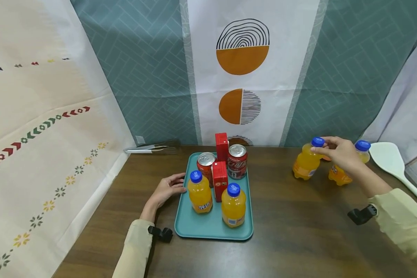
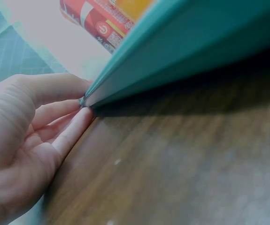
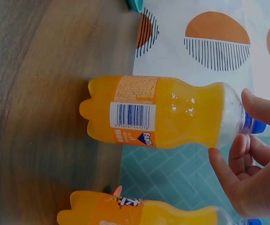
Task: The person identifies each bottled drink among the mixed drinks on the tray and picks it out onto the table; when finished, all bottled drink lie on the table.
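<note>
Right hand reaches far across the table, forearm slanting in from the near right, thumb and fingers pinching one orange bottle about its cap and neck. That bottle leans slightly, cap toward the right; whether its base touches the wood I cannot tell. Just right of it stands a second bottle, partly hidden by the wrist. Left hand, palm inward, grips the left rim of the teal tray between thumb and fingertips.
</note>
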### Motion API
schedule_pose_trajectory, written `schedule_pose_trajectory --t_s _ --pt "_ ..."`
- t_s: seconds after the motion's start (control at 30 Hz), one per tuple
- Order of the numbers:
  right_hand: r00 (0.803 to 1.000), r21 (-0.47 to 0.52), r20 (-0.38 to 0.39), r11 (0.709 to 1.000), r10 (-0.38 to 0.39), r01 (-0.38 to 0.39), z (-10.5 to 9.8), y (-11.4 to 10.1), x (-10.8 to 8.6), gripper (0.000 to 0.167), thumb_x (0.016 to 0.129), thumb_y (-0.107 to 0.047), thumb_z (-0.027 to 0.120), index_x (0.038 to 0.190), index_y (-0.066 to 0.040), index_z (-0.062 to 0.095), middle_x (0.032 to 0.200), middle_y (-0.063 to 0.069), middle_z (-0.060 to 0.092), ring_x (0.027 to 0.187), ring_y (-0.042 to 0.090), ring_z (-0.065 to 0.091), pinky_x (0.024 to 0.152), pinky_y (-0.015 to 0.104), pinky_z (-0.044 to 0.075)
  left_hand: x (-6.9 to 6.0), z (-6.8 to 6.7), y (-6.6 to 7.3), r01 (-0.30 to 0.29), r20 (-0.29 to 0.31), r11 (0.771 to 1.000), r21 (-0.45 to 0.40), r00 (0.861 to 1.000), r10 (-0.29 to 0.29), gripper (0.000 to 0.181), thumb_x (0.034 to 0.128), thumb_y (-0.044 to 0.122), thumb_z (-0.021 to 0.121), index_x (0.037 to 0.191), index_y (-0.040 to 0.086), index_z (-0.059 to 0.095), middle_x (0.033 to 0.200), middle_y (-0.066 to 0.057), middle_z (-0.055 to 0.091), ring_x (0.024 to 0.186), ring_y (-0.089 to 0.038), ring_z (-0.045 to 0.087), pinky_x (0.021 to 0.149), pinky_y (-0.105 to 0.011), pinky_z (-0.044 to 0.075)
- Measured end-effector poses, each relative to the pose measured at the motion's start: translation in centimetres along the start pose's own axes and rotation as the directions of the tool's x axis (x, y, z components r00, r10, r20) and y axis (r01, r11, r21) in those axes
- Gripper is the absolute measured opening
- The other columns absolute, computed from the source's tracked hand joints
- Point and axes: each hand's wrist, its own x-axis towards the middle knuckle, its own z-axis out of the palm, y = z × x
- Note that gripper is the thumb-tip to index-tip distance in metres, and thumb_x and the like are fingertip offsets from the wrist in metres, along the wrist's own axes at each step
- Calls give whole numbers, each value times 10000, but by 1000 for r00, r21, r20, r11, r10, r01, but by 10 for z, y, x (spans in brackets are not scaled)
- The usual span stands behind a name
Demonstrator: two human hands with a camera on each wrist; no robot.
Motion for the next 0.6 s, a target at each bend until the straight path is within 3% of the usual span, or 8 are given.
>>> schedule_pose_trajectory --t_s 0.3,0.6 --pt "1000 -5 25 1000 -9 9 -2 1 1 656 916 -442 637 1318 58 499 936 -10 531 764 -14 529 654 100 507 0 0 1 0 -5 1000 18 1000 0 618 872 49 696 1435 -11 447 1326 -277 538 1179 -307 620 946 -252 548" --pt "1000 2 22 1000 -4 4 0 2 1 656 910 -465 635 1308 38 501 919 -23 523 842 132 537 658 120 504 -2 1 2 -6 -11 1000 24 1000 7 617 874 65 698 1433 -7 449 1320 -274 544 1174 -304 623 946 -251 548"
